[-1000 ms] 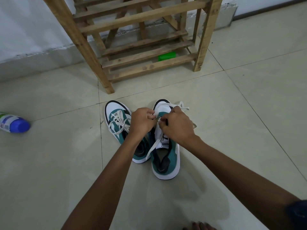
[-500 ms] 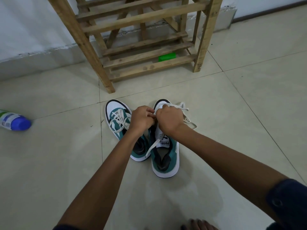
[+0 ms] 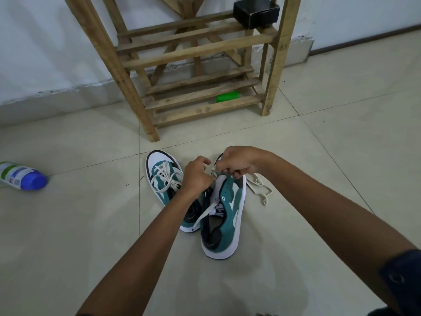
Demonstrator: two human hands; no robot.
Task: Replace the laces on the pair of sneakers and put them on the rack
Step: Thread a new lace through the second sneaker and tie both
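Observation:
Two green, white and black sneakers stand side by side on the tiled floor. The left sneaker (image 3: 163,179) is laced with a white lace. The right sneaker (image 3: 227,215) is tipped onto its side, and its white lace (image 3: 205,214) hangs loose across the tongue. My left hand (image 3: 197,175) pinches that lace near the shoe's front. My right hand (image 3: 237,161) curls over the toe end and grips the shoe's upper edge there. The toe is hidden under my hands. Beyond the shoes stands the wooden rack (image 3: 196,65).
A spare white lace (image 3: 259,187) lies on the floor right of the shoes. A green cylinder (image 3: 227,96) lies on the rack's bottom shelf and a black box (image 3: 256,11) sits higher up. A blue-capped bottle (image 3: 21,176) lies at the far left.
The right sneaker has tipped onto its side. My right hand moved forward over its toe, and my left hand stayed on the lace. The view tilted up, showing more of the rack.

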